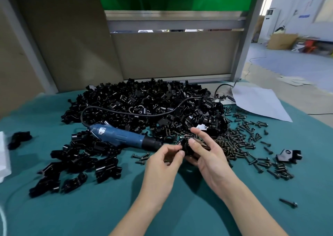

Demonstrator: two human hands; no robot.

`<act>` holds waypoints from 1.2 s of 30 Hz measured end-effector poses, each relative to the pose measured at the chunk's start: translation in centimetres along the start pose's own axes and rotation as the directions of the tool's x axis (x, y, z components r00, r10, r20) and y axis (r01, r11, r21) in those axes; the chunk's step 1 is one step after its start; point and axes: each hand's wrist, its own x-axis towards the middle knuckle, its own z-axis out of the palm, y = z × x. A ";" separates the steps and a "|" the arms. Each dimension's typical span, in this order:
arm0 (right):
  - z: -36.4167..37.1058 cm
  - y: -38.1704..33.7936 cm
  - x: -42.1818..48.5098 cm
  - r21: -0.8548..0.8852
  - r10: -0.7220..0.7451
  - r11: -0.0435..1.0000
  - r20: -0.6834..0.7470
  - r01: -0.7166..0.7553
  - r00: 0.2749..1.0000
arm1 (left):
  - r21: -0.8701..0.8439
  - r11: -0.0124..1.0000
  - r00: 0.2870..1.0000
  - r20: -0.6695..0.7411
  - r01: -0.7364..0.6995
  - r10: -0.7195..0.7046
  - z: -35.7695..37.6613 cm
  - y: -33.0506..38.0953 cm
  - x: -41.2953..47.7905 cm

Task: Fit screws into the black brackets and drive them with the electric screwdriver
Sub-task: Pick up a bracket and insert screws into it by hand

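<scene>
Both forearms reach in from the bottom edge over the green cloth and meet at mid-table. A lone screw lies near the right edge, well apart from the rest.

The left hand is held knuckles-up, its fingers curled. Thumb and forefinger pinch a small screw at the side of 1 black bracket; the screw is mostly hidden. The right hand is turned palm-left and cradles that bracket from below. Its thumb presses on top and its forefinger sticks out straight above. The bracket is held just above the cloth, between the 2 hands.

A cluster of brackets lies to the left. Loose screws are scattered to the right, with a single bracket among them.

Just beyond the left hand the blue screwdriver lies on its side, its black nose pointing at the hands. Its cord loops back over the big pile of brackets behind. A white sheet lies at the far right.
</scene>
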 end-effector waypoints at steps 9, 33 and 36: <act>0.0 0.1 -0.1 0.012 0.023 1.000 -0.025 -0.023 0.999 | 0.204 0.977 0.998 -0.003 -0.067 0.070 0.1 -0.7 0.1; -0.5 0.3 0.9 -0.009 0.055 0.998 -0.006 -0.055 0.998 | 0.284 0.952 0.993 0.063 -0.114 0.101 -0.9 -0.9 0.2; -0.6 0.6 0.8 -0.014 0.043 0.999 0.020 -0.043 0.999 | 0.331 0.939 0.994 0.084 -0.099 0.075 -1.0 -1.0 0.3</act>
